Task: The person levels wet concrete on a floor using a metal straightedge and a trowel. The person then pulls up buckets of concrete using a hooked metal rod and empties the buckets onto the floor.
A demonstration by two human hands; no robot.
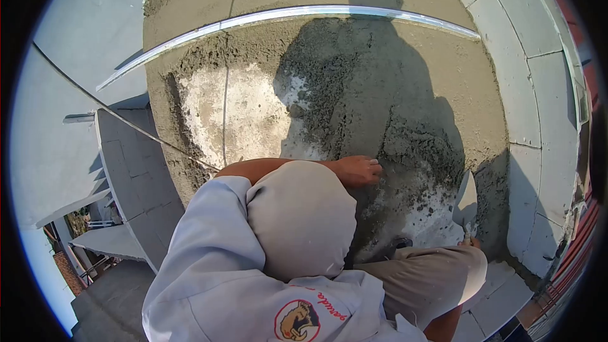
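Note:
My left hand (pixel 358 171) rests just past my bent knee (pixel 304 215), its fingers curled in and nothing seen in them. Below it lies rough grey wet mortar (pixel 354 114). At the lower right, my right hand (pixel 468 241) is closed round the handle of a trowel (pixel 467 201). The trowel's pointed blade faces away from me, close to the mortar; whether it touches cannot be told. My right leg hides part of that hand. Between and beyond the hands the mortar is partly smooth, partly clumpy, with a pale bare patch (pixel 247 114) on the left.
A long metal straightedge (pixel 285 11) lies across the mortar at the far side. Pale grey blocks (pixel 525 101) border the right. A thin dark cord (pixel 126 120) runs from the left towards my arm. Grey block walling (pixel 142 183) drops away at left. My shadow covers the middle.

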